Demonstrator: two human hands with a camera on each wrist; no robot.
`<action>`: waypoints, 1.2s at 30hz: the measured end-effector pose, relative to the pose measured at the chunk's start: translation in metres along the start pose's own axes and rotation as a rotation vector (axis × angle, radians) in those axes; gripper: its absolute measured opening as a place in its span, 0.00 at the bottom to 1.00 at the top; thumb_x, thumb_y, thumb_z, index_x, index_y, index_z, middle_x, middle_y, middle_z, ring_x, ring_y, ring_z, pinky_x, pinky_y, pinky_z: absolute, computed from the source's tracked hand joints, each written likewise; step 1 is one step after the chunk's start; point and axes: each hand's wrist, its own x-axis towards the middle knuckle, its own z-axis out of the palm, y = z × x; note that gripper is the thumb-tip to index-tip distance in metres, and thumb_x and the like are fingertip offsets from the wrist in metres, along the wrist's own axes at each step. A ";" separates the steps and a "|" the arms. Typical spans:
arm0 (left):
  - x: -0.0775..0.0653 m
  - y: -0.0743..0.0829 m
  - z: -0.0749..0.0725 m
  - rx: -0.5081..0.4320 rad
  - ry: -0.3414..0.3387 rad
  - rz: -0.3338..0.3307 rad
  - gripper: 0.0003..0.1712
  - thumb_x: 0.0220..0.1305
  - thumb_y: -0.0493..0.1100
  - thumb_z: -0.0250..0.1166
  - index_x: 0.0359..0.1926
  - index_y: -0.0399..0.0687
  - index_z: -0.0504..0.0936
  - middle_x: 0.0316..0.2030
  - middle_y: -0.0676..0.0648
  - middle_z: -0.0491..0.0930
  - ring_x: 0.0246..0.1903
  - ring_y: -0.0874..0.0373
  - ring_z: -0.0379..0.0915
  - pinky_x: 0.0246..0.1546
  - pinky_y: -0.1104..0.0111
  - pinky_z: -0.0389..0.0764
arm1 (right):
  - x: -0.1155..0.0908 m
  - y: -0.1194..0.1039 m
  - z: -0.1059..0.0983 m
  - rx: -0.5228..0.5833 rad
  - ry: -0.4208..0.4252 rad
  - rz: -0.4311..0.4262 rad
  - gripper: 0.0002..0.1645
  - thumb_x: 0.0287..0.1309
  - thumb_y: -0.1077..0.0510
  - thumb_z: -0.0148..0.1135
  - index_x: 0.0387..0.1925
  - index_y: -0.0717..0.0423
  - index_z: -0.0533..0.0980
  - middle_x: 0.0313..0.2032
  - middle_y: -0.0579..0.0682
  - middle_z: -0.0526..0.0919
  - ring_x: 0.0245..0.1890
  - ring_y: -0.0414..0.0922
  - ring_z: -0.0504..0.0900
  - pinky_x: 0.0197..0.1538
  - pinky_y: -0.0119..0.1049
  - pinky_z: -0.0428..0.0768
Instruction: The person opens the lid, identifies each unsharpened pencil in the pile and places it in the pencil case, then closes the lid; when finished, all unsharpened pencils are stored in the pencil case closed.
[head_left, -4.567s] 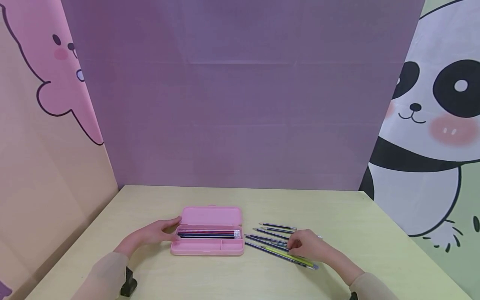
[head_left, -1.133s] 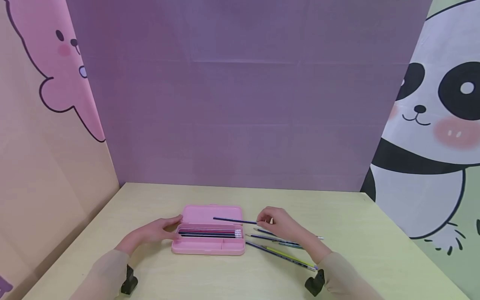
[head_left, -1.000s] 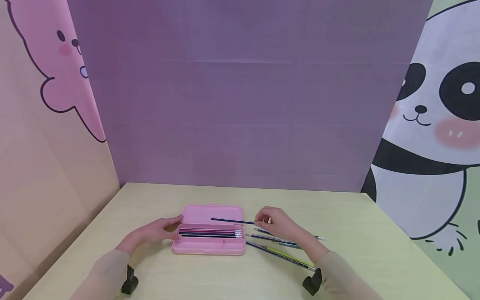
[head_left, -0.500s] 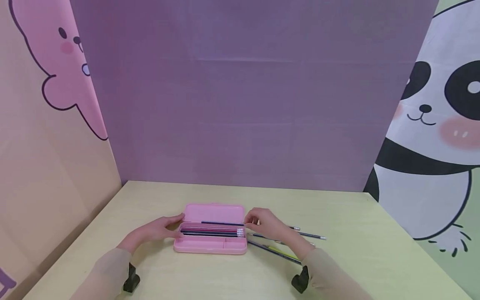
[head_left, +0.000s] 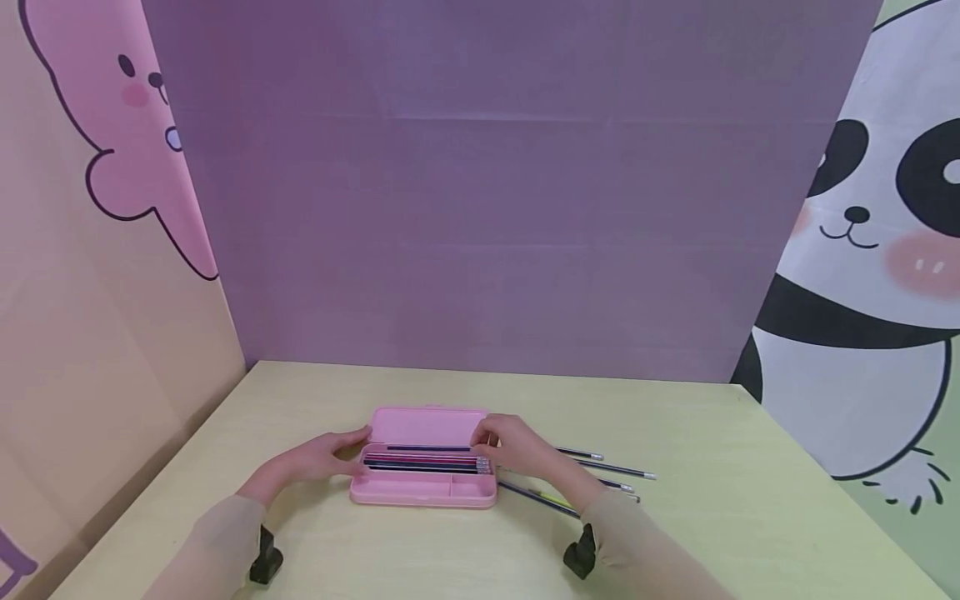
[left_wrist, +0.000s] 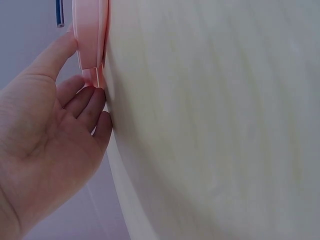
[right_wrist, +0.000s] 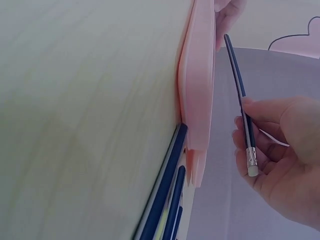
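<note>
A pink pencil case lies with its lid folded back, several dark and red pencils side by side in its long compartment. At its left end is my left hand, thumb and fingertips touching the case, fingers relaxed. My right hand pinches a dark pencil near its white eraser end. That pencil is held level over the case, along the hinge side. The right wrist view shows it raised clear of the case, its unsharpened-looking end pointing toward the left hand.
To the right of the case lie several loose dark pencils and a yellow-green one, partly covered by the right forearm. A purple backdrop stands behind the table.
My right hand picked a dark pencil from the loose ones and carried it left, from beside the lid to over the case. The left hand has stayed at the case's left end.
</note>
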 end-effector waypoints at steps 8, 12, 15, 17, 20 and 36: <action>0.000 0.001 0.000 0.002 -0.002 -0.001 0.48 0.55 0.57 0.67 0.71 0.46 0.56 0.70 0.38 0.55 0.70 0.37 0.46 0.66 0.42 0.52 | 0.011 0.000 0.009 0.012 -0.023 0.047 0.04 0.58 0.60 0.62 0.32 0.58 0.79 0.27 0.44 0.77 0.28 0.37 0.72 0.31 0.26 0.73; 0.000 0.000 0.000 -0.002 -0.003 0.005 0.48 0.55 0.56 0.67 0.71 0.45 0.57 0.70 0.37 0.55 0.69 0.37 0.47 0.66 0.43 0.53 | 0.015 0.000 0.013 0.005 -0.026 0.054 0.05 0.58 0.59 0.62 0.32 0.58 0.79 0.26 0.43 0.77 0.28 0.37 0.71 0.31 0.27 0.73; 0.001 0.000 0.000 -0.007 -0.005 0.008 0.48 0.55 0.56 0.67 0.71 0.45 0.56 0.70 0.37 0.55 0.70 0.37 0.46 0.67 0.43 0.53 | 0.018 0.000 0.016 -0.010 -0.029 0.051 0.05 0.58 0.59 0.63 0.31 0.58 0.79 0.26 0.43 0.78 0.27 0.37 0.71 0.32 0.27 0.73; 0.001 0.001 0.000 -0.008 -0.006 0.004 0.48 0.55 0.56 0.67 0.71 0.46 0.56 0.70 0.37 0.55 0.70 0.37 0.46 0.66 0.43 0.52 | 0.020 0.000 0.017 -0.022 -0.029 0.046 0.04 0.57 0.59 0.63 0.31 0.57 0.80 0.26 0.43 0.78 0.27 0.37 0.71 0.33 0.26 0.74; 0.000 0.001 0.000 -0.011 -0.008 -0.002 0.48 0.55 0.57 0.67 0.71 0.46 0.56 0.70 0.37 0.55 0.70 0.37 0.46 0.66 0.42 0.52 | 0.022 0.000 0.019 -0.010 -0.035 0.031 0.04 0.57 0.60 0.63 0.31 0.58 0.80 0.26 0.45 0.79 0.27 0.37 0.71 0.32 0.26 0.74; 0.000 -0.001 0.000 0.004 -0.001 -0.010 0.48 0.54 0.58 0.67 0.71 0.49 0.57 0.70 0.37 0.54 0.69 0.35 0.45 0.66 0.40 0.51 | 0.030 -0.001 0.025 -0.019 -0.049 0.027 0.03 0.57 0.60 0.63 0.31 0.56 0.81 0.28 0.45 0.80 0.27 0.36 0.71 0.33 0.23 0.75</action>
